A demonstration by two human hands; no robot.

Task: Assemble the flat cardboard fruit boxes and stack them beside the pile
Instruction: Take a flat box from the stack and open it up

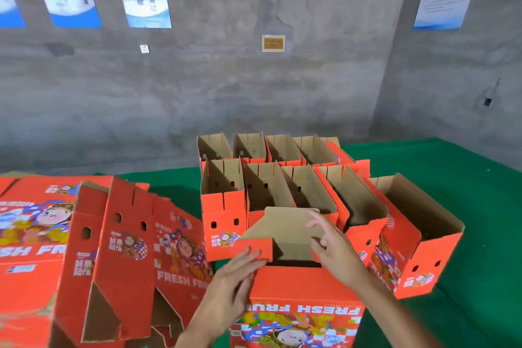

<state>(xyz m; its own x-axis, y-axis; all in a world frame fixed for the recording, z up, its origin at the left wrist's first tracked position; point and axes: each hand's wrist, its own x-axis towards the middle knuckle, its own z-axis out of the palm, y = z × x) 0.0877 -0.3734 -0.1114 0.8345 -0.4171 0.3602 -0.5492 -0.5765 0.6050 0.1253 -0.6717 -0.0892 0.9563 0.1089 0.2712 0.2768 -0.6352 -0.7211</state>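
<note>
A red "FRESH FRUIT" box (305, 291) stands in front of me with its end flaps being folded. My left hand (237, 277) presses straight fingers on the left red flap (255, 247). My right hand (333, 246) touches the brown far flap (285, 223) with loosely spread fingers. Behind it, several assembled open boxes (282, 186) stand in two rows on the green table. A pile of flat boxes (34, 234) lies at the left, with partly opened flats (124, 257) leaning against it.
The green table cover (466, 178) stretches to the right and back. A grey concrete wall (254, 79) with hanging posters stands behind the table. An assembled box (418, 234) sits close on the right of my right arm.
</note>
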